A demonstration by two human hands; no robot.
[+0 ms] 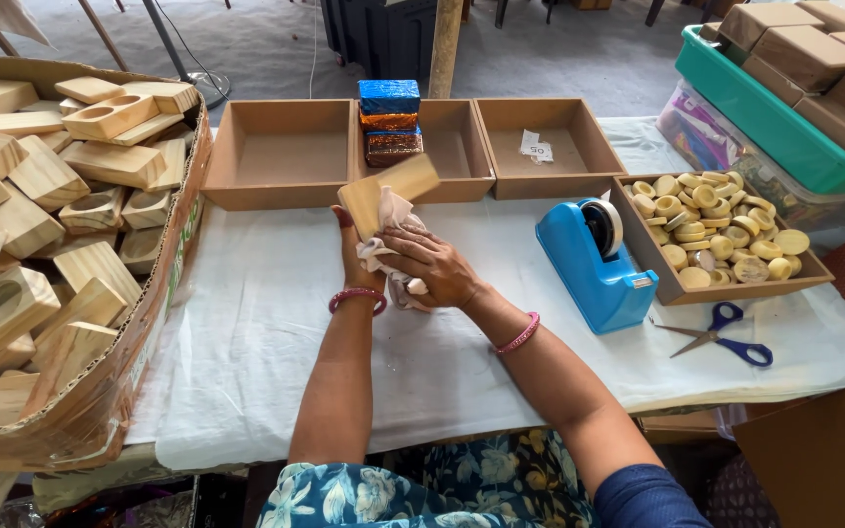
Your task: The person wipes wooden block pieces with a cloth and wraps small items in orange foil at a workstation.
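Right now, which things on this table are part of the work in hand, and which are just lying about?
In use:
left hand
right hand
wooden block
white cloth
box of wooden blocks

Lying about:
blue tape dispenser
scissors
tray of round discs
empty trays

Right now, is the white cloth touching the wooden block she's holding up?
Touching. The head view shows the white cloth pressed against the lower side of the wooden block, with the right hand holding the cloth and the left hand gripping the block.

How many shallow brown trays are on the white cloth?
4: three in a row at the back, left, middle, right, and one beside the tape dispenser holding round discs.
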